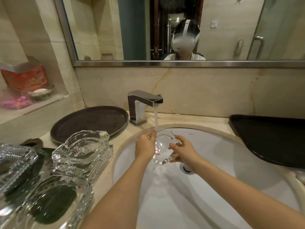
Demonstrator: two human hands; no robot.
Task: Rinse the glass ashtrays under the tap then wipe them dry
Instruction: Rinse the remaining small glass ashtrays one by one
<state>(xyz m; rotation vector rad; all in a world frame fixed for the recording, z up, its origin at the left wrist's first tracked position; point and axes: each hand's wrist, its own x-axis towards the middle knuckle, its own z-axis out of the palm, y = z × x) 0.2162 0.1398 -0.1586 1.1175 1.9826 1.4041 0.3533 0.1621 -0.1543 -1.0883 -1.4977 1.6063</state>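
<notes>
Both hands — left hand [145, 146], right hand [183, 152] — grip one glass ashtray [163, 146] by its edges, tilted under the tap [145, 103] so water [156, 119] sheets off into the sink [231, 154].

Four glass ashtrays show: one [165, 147] under the running tap [145, 103] over the single sink [231, 162], and three on the worktop's left edge [82, 152] [14, 164] [54, 200]. There are two trays, one round [89, 123] near the back left, one black [270, 138] at the right edge. Two hands [145, 146] [183, 150] are in view.
</notes>
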